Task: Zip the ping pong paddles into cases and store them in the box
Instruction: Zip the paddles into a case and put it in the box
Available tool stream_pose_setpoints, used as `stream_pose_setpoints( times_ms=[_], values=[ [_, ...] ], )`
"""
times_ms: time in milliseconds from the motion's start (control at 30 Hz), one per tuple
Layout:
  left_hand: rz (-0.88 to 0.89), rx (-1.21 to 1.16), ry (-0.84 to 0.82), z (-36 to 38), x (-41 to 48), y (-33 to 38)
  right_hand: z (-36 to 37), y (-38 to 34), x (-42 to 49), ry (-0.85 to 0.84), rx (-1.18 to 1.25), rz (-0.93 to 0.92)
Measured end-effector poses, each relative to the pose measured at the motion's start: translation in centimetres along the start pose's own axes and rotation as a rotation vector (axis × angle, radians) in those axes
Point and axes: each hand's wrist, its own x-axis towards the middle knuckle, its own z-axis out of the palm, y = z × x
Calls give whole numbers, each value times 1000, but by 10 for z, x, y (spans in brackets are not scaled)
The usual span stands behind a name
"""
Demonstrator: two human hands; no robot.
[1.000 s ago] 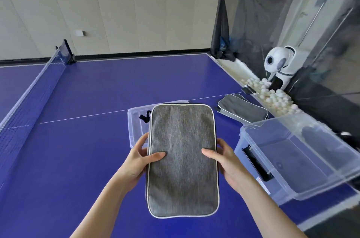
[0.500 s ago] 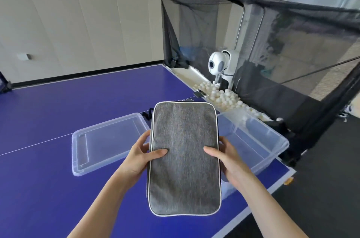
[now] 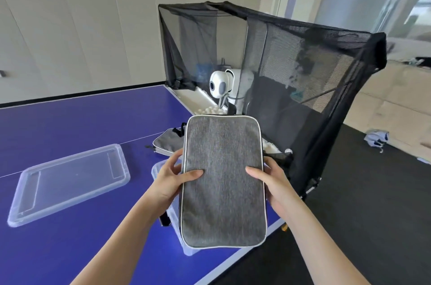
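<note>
1. A grey case is held flat in the air by both long edges; left hand and right hand each closed on it, thumbs on top.
2. The clear box lies directly beneath the case on the table, largely hidden; long axis of the case runs away from the person; neither hand judged nearer.
3. Case: rectangular, white-piped, appears zipped; a second case rests beyond; lid lies apart to the left.

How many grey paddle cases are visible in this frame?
2. One grey case is held in both hands above the clear box; a second case lies on the table behind it, partly hidden. Others could be concealed.
</note>
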Motion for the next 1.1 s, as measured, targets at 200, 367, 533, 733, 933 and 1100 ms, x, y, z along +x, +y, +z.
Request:
stream_pose_setpoints(
  times_ms=[200,367,533,733,933,1100],
  values=[
    [-29,-28,39,9,37,-11,-22,3,45,-36,-20,42],
    [-26,-40,87,0,78,-20,-24,8,102,-76,-28,60],
    [-52,-86,155,-10,115,-23,-17,5,159,-126,-62,94],
    [-59,-120,249,-17,141,-26,-12,7,207,-203,-94,133],
    [-47,-152,381,-17,149,-33,-4,13,249,-321,-103,164],
    [6,-232,564,-1,141,-46,-3,11,269,-505,-123,185]
  ],
)
